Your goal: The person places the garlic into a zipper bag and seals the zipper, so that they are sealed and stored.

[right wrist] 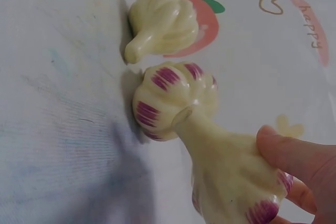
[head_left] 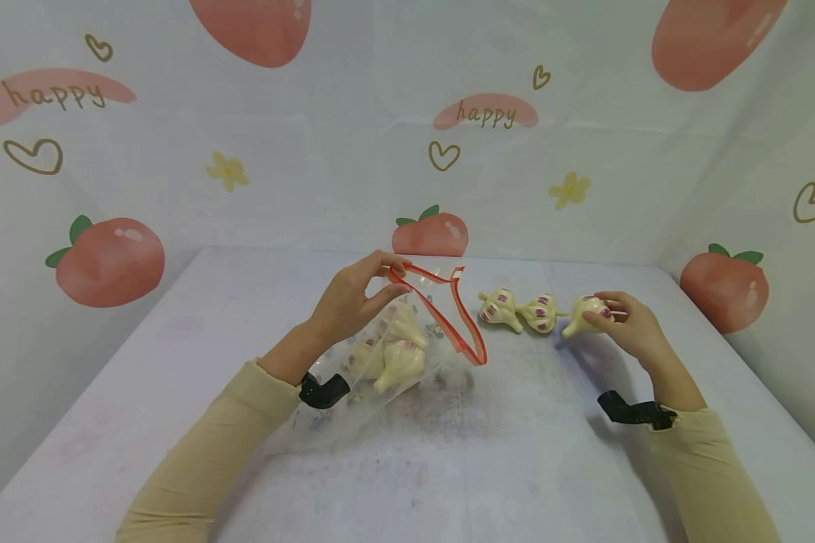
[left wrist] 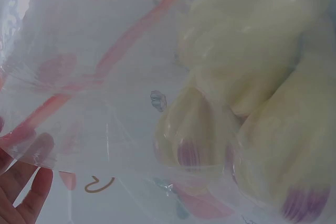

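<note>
1. I've got the clear zip bag (head_left: 463, 345) tilted on the table, red-edged mouth gaping to the right, its rim pinched in the left hand (head_left: 342, 302).
2. Inside, I'm seeing cream garlic bulbs (head_left: 402, 360), purple-streaked, huddled together!
3. Over right, loose bulbs (head_left: 538, 315) lie in a row beyond the mouth.
4. And here's one bulb (head_left: 582, 317) in the right hand (head_left: 628, 324), stem angled down-left!
</note>
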Demonstrator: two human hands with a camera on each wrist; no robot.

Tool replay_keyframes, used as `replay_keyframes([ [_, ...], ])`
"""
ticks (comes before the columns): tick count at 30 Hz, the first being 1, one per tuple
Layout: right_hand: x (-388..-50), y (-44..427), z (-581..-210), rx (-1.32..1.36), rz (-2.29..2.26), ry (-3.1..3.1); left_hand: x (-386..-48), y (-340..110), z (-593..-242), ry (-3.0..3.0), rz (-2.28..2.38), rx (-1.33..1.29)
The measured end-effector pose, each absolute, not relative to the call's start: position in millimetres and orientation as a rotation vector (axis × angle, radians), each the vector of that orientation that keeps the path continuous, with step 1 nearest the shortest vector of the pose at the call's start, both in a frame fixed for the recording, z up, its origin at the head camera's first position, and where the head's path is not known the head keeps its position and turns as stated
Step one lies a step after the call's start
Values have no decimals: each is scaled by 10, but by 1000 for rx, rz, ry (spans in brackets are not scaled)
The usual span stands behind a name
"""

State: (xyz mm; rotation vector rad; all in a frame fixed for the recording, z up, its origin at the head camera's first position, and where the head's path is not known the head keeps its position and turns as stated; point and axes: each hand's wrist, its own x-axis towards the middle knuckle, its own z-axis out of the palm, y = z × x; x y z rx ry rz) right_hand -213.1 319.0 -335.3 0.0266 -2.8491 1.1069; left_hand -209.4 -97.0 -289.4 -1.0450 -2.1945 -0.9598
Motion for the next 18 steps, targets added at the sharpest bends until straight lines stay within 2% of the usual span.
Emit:
replay_keyframes([
  [18, -2099, 3140, -3258, -1, 1148, -2837, -2083, -970, -2886, -2204, -965, -1038],
])
